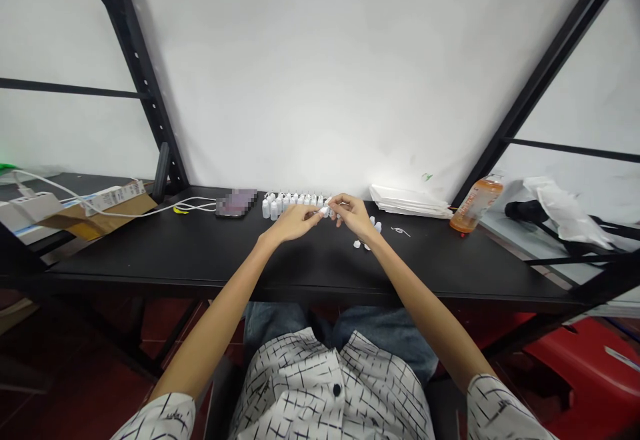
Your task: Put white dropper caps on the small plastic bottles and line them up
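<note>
Over the black table, my left hand [299, 221] is closed on a small white bottle [325, 211]. Facing it, my right hand [353, 213] pinches at the top of the same bottle, fingertips nearly meeting those of the left. Behind my left hand stand several small white bottles [273, 209] in rows, some partly hidden by the hand. A few more white bottles [378, 227] are beside my right wrist, and small white caps [357, 244] lie in front of them.
A phone [237, 203] and white cable [125, 215] lie left, near an opened cardboard box [100, 212]. On the right are stacked white sheets [410, 201], a thin white strip [400, 231] and an orange drink bottle [477, 204]. Black metal posts [145, 87] frame the table.
</note>
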{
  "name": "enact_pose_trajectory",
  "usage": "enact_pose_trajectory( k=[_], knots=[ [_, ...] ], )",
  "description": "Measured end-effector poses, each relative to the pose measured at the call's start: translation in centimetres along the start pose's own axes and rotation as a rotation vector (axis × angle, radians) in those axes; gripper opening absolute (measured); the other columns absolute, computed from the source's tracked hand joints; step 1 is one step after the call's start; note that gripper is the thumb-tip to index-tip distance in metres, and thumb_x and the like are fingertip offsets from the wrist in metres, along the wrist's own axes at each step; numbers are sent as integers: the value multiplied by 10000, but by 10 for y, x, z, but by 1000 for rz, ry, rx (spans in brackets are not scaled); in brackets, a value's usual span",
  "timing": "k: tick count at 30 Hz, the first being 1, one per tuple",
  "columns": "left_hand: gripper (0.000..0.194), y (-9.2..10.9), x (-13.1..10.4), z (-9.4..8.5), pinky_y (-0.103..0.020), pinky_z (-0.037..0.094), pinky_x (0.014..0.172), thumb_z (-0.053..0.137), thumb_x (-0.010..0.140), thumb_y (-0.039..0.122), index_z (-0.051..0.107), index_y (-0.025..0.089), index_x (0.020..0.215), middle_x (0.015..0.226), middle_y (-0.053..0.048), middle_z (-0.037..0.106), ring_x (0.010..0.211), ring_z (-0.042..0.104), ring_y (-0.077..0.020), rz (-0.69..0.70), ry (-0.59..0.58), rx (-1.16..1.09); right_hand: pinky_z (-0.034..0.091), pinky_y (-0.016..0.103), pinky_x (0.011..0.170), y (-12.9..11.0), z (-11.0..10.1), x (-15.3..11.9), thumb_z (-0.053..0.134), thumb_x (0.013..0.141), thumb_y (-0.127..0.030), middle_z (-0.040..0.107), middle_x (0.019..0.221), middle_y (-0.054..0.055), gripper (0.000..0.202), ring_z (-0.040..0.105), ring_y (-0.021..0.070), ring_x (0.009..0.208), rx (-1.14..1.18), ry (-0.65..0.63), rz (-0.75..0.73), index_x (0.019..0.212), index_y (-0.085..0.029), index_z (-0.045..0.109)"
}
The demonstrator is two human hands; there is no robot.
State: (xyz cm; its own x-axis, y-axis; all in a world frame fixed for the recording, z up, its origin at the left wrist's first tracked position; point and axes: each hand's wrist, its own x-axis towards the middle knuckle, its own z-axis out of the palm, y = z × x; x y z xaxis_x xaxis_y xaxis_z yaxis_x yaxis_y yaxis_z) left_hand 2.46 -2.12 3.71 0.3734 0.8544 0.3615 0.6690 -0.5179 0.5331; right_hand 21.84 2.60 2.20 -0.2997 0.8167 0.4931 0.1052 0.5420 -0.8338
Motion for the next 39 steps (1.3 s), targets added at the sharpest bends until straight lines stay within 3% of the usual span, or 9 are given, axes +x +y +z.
enact_pose_trajectory(
  k=[5, 9, 13, 18, 24, 29, 39],
  knots=[
    [420, -19, -1, -16, -259, 448, 578, 454, 899, 516, 643, 165, 768, 768, -58, 682, 716, 618, -186, -204, -159, -39, 516, 284, 601, -1, 2, 5, 586, 815, -283, 681, 836, 55, 126, 634, 189, 769, -342, 87, -114, 823, -189, 670],
    [386, -33, -8, -34, -242, 472, 533, 512, 865, 499, 650, 138, 852, 916, -116, 706, 787, 668, -203, -321, -325, -83, 500, 320, 783, -9, 17, 18, 584, 814, -175, 716, 883, 55, 122, 654, 194, 834, -594, -29, -167, 811, -188, 705],
    [428, -39, -18, -53, -247, 500, 560, 561, 843, 510, 661, 135, 1025, 1006, -125, 704, 813, 697, -210, -387, -323, -122, 472, 312, 830, -17, 39, 37, 591, 855, -181, 740, 948, 62, 157, 665, 204, 883, -739, -164, -146, 835, -193, 747],
    [427, -48, -23, -65, -248, 508, 560, 543, 862, 477, 650, 124, 1076, 1016, -140, 704, 802, 704, -211, -436, -295, -136, 461, 292, 780, -23, 63, 60, 583, 884, -215, 747, 1000, 59, 200, 667, 208, 895, -819, -203, -112, 917, -203, 780],
    [363, -56, -23, -67, -232, 507, 552, 546, 852, 445, 649, 126, 992, 1023, -141, 707, 789, 706, -203, -455, -296, -126, 434, 274, 711, -25, 79, 76, 594, 875, -223, 753, 974, 52, 221, 657, 209, 878, -893, -278, -105, 970, -219, 794],
    [366, -60, -24, -67, -250, 516, 551, 540, 847, 435, 651, 126, 1009, 1015, -145, 714, 786, 715, -217, -459, -308, -145, 433, 271, 700, -19, 90, 76, 575, 887, -240, 755, 987, 50, 243, 663, 211, 895, -918, -266, -104, 987, -235, 796],
    [356, -64, -23, -60, -258, 517, 559, 537, 866, 446, 665, 117, 910, 965, -141, 717, 743, 682, -193, -484, -296, -132, 445, 271, 715, -20, 94, 81, 573, 861, -202, 763, 985, 41, 236, 672, 213, 912, -910, -269, -120, 944, -228, 792]
  ],
)
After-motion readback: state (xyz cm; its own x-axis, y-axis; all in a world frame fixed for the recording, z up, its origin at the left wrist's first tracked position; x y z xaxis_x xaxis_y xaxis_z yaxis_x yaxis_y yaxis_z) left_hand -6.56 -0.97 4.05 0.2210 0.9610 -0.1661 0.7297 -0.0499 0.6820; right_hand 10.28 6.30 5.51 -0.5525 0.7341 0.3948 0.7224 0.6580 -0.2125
